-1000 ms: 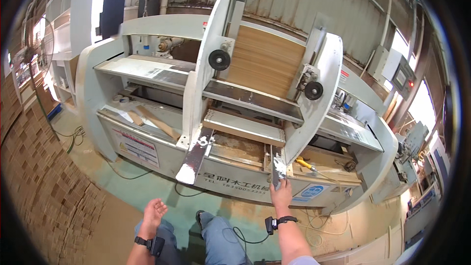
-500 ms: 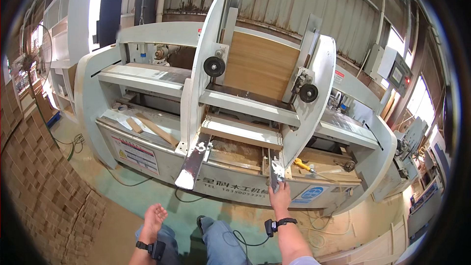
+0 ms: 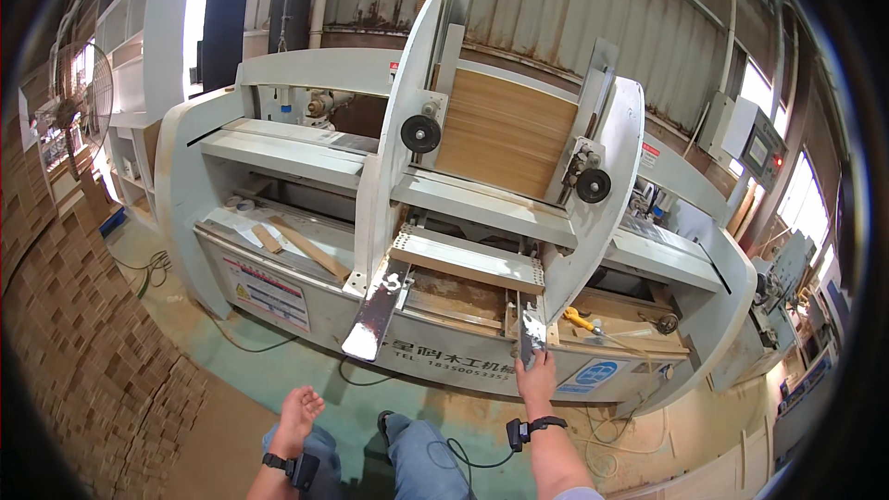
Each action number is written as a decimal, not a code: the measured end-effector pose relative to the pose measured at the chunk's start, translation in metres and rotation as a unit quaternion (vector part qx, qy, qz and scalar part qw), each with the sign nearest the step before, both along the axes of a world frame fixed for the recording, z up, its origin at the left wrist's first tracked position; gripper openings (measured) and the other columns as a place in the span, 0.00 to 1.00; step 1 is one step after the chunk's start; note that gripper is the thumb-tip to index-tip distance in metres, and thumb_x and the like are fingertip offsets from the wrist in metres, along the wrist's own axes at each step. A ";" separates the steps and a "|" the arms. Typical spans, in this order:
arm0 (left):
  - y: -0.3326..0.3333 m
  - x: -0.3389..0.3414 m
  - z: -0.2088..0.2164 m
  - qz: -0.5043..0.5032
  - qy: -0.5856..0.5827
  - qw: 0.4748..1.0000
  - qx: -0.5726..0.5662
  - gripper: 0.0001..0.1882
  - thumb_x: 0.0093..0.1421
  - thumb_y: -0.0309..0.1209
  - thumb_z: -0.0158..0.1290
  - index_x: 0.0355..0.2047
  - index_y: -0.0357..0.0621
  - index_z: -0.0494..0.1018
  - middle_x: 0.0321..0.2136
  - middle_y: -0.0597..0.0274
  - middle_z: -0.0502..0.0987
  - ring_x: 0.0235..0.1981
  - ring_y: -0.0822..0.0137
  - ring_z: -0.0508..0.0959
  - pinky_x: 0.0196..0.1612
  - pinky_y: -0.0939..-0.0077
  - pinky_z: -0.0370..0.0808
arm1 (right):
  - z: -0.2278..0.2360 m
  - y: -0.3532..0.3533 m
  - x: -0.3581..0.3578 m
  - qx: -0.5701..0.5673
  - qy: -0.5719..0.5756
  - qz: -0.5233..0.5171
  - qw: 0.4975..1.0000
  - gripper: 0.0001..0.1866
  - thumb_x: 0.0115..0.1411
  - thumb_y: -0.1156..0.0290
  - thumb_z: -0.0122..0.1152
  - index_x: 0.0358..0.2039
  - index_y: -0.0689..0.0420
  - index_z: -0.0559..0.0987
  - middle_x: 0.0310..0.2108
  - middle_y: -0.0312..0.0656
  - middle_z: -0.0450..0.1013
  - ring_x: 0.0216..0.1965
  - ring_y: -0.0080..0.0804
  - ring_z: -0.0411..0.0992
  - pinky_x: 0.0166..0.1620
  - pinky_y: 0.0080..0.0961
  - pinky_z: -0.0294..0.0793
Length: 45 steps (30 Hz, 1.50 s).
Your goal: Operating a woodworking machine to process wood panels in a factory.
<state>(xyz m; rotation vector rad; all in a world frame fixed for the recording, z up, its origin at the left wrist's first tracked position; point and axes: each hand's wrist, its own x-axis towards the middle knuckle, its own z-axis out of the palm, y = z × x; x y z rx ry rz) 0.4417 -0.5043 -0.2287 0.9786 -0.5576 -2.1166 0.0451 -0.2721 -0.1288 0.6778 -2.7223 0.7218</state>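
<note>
A large pale grey woodworking machine stands in front of me. My right hand closes on the front end of its right support arm, a dark bar with worn white paint. A matching left support arm sticks out further left, untouched. My left hand hangs in the air before the machine, fingers loosely curved and holding nothing. Between two curved uprights leans a wood-grain panel. Lower down, a board with a white top lies across the support arms.
Wood strips and tape rolls lie on the left ledge. A yellow air gun rests on the right one. Stacked wooden pieces fill the left side. Cables trail on the floor, and a control panel hangs at right.
The whole view has shifted slightly, so the machine appears a little further right and lower. My right hand stays on the support arm; the fingers of my left hand look slightly more spread.
</note>
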 end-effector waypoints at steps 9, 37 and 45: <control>0.002 0.000 0.007 -0.009 -0.009 1.000 -0.008 0.05 0.57 0.33 0.45 0.29 0.47 0.69 0.21 0.67 0.73 0.25 0.68 0.75 0.34 0.71 0.72 | 0.001 0.000 0.000 0.010 0.010 -0.005 1.000 0.26 0.48 0.54 0.59 0.46 0.54 0.70 0.52 0.53 0.60 0.51 0.48 0.60 0.51 0.38 0.63; 0.002 0.001 0.004 0.006 0.000 1.000 -0.014 0.05 0.56 0.33 0.47 0.29 0.47 0.67 0.21 0.65 0.71 0.25 0.66 0.74 0.31 0.70 0.73 | 0.000 0.000 0.002 0.018 0.020 -0.005 1.000 0.26 0.48 0.53 0.58 0.46 0.53 0.70 0.52 0.52 0.59 0.50 0.47 0.61 0.49 0.37 0.64; 0.002 0.001 0.006 0.006 0.002 1.000 -0.006 0.04 0.55 0.32 0.48 0.28 0.46 0.67 0.21 0.65 0.71 0.24 0.66 0.74 0.31 0.70 0.73 | 0.001 0.000 0.002 0.012 0.021 -0.002 1.000 0.27 0.48 0.53 0.59 0.45 0.54 0.70 0.52 0.52 0.59 0.50 0.47 0.61 0.50 0.37 0.64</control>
